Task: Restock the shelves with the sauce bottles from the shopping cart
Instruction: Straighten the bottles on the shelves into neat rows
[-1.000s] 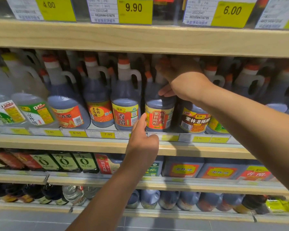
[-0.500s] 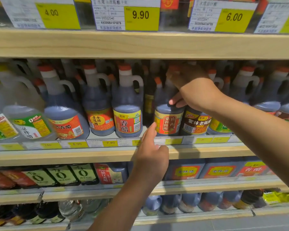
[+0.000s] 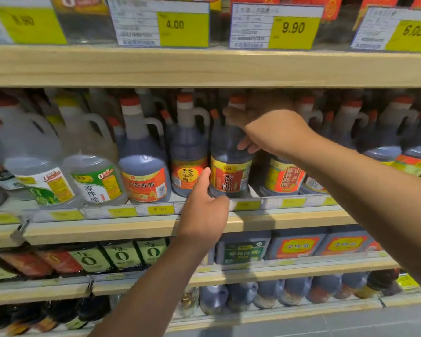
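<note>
1. Head view: a dark sauce bottle (image 3: 229,164) with a red-and-yellow label stands upright at the front edge of the middle shelf (image 3: 136,229).
2. Right hand (image 3: 272,131) is up at that bottle's neck and shoulder, fingers wrapped around it from the right; the orange cap shows just above the fingers. Grip reads as closed on the bottle.
3. Left hand (image 3: 204,210) sits below and left of the bottle, in front of the shelf edge. Its index finger points up and touches the lower left of the bottle's label; the other fingers are curled, holding nothing.
4. Left of the bottle, touching or nearly so: a dark bottle with an orange label (image 3: 188,164).
5. Right of the bottle: a dark bottle with a yellow-and-red label (image 3: 284,177), partly behind the right forearm.
6. Yellow price tags (image 3: 160,209) run along the shelf edge beneath the bottle; print mostly blurred.
</note>
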`<state>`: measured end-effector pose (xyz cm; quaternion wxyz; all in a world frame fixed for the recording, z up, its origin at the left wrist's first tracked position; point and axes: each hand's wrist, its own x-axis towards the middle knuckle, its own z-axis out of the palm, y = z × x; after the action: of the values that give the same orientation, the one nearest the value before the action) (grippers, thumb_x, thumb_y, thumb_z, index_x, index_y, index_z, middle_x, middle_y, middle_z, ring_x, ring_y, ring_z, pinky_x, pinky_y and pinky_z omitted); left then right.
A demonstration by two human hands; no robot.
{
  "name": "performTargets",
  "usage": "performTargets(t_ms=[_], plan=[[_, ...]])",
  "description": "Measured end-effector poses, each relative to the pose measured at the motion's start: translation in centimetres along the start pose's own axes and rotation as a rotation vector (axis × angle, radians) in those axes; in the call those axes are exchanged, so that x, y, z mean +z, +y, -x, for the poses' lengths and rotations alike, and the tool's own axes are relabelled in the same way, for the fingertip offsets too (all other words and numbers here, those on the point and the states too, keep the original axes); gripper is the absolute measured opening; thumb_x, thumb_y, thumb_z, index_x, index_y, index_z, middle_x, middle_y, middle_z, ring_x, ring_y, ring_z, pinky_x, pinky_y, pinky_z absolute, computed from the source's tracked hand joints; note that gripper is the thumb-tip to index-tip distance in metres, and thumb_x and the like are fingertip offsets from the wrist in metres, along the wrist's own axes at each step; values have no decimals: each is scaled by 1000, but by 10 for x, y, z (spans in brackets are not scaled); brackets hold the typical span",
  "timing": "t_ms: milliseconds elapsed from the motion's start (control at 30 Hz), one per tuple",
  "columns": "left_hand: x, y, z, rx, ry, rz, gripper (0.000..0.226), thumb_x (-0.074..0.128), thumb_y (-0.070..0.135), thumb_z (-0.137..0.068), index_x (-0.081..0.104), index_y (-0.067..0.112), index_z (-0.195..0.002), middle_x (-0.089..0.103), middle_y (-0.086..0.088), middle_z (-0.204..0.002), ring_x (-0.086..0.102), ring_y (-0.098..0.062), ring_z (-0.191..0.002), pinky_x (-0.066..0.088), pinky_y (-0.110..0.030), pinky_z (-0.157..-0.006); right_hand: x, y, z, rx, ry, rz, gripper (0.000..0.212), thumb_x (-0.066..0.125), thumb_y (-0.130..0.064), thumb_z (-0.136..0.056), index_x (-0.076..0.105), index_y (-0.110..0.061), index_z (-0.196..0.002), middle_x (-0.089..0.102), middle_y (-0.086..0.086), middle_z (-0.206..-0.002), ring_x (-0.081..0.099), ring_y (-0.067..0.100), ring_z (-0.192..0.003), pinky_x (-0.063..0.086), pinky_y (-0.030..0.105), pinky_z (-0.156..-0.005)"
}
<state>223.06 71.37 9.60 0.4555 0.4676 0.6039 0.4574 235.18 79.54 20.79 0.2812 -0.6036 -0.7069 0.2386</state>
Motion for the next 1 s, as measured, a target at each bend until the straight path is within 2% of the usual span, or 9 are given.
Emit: performTargets(t_ms=[100, 233, 367, 467, 567, 667, 767, 867, 1000], plan=[[-2, 12, -3, -61, -89, -18, 83, 50, 18, -79, 26, 39, -156, 46, 17, -146, 39, -10, -138, 32, -45, -119, 6, 1, -14, -40, 11, -157, 38, 59, -40, -97, 67, -7, -115, 75, 18, -87, 74, 23, -65, 62, 35, -66], [-2, 13, -4, -90, -100, -2, 78, 48, 9, -86, 28, 37, -156, 48, 23, -134, 40, -6, -130, 34, -40, -117, 1, 1, -11, -42, -16, -160, 29, 57, -32, -100, 65, -9, -115, 71, 12, -75, 69, 9, -51, 55, 17, -50], [4, 16, 3, -73, -110, 47, 73, 43, -3, -93, 32, 34, -155, 50, 38, -110, 47, 4, -105, 35, -28, -100, -3, 3, -10, -90, 22, -121, 24, 61, -32, -97, 63, -9, -92, 73, 22, -80, 74, 30, -66, 63, 44, -70], [12, 17, 5, -79, -119, 42, 70, 48, 7, -95, 30, 38, -155, 44, 45, -93, 49, 9, -96, 39, -30, -101, -9, 10, -10, -60, 26, -123, 34, 63, -34, -96, 66, -2, -104, 74, 21, -78, 75, 31, -69, 62, 48, -73], [19, 19, 7, -100, -149, 55, 75, 54, 18, -94, 21, 42, -157, 44, 28, -118, 42, -1, -116, 38, -41, -115, -13, 19, -12, -23, 34, -156, 34, 61, -35, -97, 67, -3, -105, 73, 14, -68, 73, 20, -58, 63, 34, -62], [22, 20, 9, -92, -144, 63, 79, 57, 17, -94, 18, 42, -158, 41, 23, -133, 37, -1, -118, 37, -35, -111, -11, 20, -9, -20, 37, -192, 27, 59, -32, -99, 67, -6, -100, 72, 15, -66, 67, 13, -46, 58, 23, -50], [18, 20, 12, -78, -165, 65, 74, 55, 15, -97, 21, 41, -158, 44, 35, -121, 39, 3, -113, 37, -32, -105, -11, 18, -2, 7, 31, -217, 26, 56, -32, -100, 65, -9, -93, 73, 17, -73, 67, 13, -48, 56, 20, -49], [9, 14, 18, -67, -144, 94, 73, 57, 15, -96, 25, 35, -158, 47, 26, -141, 42, 0, -128, 34, -32, -113, -10, 14, 8, 2, 58, 214, 45, 52, -45, -98, 71, -9, -79, 74, 12, -77, 69, 28, -72, 59, 33, -72], [-15, 2, 20, -39, -4, 142, 73, 56, 8, -96, 26, 31, -159, 31, 6, -163, 32, -7, -147, 31, -31, -117, 12, -15, 26, -103, 252, 563, 51, 47, -57, -97, 49, -12, -74, 54, 12, -79, 52, 36, -75, 42, 37, -67]])
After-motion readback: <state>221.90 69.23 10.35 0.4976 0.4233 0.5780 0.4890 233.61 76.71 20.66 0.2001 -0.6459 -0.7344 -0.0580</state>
